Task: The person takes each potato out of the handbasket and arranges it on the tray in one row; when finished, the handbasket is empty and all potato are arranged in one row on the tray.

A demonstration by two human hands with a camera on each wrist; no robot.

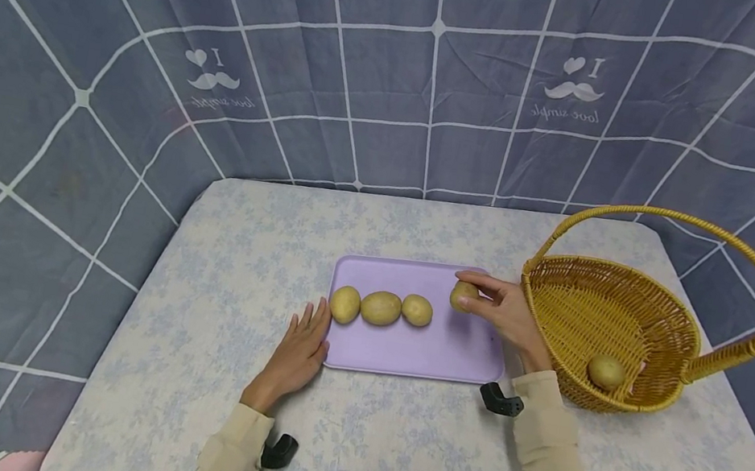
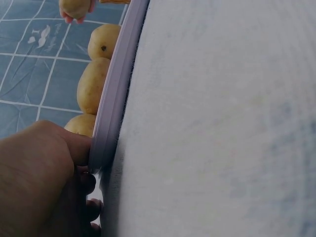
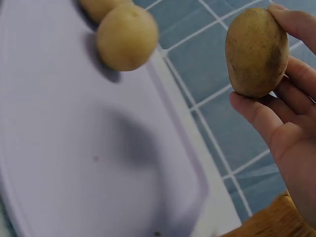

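Two bare hands are seen over a table (image 1: pixel 196 371) covered with a pale flowered cloth. A small potato (image 1: pixel 464 296) is grasped by the right hand (image 1: pixel 510 320), pinched between thumb and curled fingers (image 3: pixel 256 111) and held just above the right part of a lilac tray (image 1: pixel 404 353). In the right wrist view the potato is seen raised clear of the tray surface, with its shadow cast on the plastic below the grip.

Three more potatoes (image 1: pixel 380 308) are laid in a row on the tray, to the left of the held one, touching or nearly touching each other; a gap is left between the row and the grip. To the right of the gripping hand, just beside it, a woven yellow basket (image 1: pixel 673 312) with a tall arched handle is set on the table, and one potato (image 1: pixel 605 371) is left inside it near its front wall.

The left hand (image 1: pixel 297 354) is laid flat on the table with fingers straight, holding nothing; its thumb side is pressed against the tray's left edge, as is seen in the left wrist view. Beige sleeves (image 1: pixel 557 458) are worn on both arms. A grey checked curtain (image 1: pixel 399 92) is hung behind the table.
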